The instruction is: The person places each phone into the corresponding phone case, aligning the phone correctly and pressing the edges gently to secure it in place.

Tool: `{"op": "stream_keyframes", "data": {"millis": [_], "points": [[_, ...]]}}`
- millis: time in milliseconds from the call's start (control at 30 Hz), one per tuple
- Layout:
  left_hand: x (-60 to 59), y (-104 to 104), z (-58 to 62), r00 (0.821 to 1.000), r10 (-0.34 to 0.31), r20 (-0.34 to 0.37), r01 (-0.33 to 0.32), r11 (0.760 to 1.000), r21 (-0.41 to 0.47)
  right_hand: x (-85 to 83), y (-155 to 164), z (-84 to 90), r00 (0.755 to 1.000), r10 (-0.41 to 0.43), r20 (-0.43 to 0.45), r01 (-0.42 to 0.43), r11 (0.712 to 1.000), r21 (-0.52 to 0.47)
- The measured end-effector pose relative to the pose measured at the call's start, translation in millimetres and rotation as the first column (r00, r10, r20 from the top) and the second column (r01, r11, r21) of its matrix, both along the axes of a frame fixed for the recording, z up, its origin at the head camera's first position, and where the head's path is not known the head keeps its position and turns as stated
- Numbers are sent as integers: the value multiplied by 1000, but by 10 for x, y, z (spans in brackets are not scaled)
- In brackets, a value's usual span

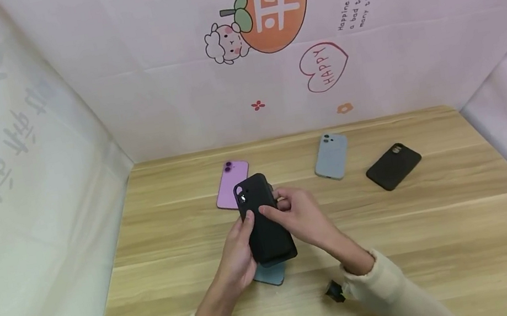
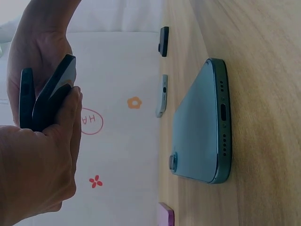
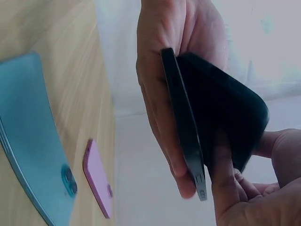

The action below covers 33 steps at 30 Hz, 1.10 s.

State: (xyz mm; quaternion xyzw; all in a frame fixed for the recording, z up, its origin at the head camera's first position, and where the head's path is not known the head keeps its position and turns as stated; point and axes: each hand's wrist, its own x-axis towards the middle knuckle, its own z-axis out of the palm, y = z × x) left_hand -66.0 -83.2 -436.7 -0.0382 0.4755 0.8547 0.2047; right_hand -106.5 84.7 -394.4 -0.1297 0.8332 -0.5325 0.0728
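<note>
Near the centre of the head view, a black phone case [image 1: 271, 233] is held above a wooden table [image 1: 428, 240], grasped between thumb and fingers by both the left hand [image 1: 238, 254] and the right hand [image 1: 304, 215]. Under it, a second dark flat piece [image 3: 189, 127], phone or case, is tilted apart. Just below in the frame, a teal phone [image 1: 271, 275] is partly hidden; above, a purple phone [image 1: 231, 184] is seen.
</note>
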Motion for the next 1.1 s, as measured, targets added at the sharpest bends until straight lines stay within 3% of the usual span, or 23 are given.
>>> {"op": "stream_keyframes", "data": {"millis": [167, 467, 700, 833, 1100], "points": [[0, -3, -5, 1000, -10, -23, 10, 1000, 13, -3, 52, 41, 993, -35, -115, 46, 994, 97], [15, -4, -2, 999, -22, -27, 22, 1000, -12, -20, 145, 34, 968, -21, -251, 77, 973, 215], [44, -10, -19, 999, -32, -43, 30, 999, -37, -188, 246, 70, 945, -18, -327, 98, 969, 227], [58, -7, -13, 998, -50, -43, 48, 998, -48, -309, 272, 74, 959, -7, -282, 68, 976, 207], [71, -2, -2, 996, -84, -27, 81, 992, -97, -432, 267, 22, 997, 61, -55, -56, 994, 98]]}}
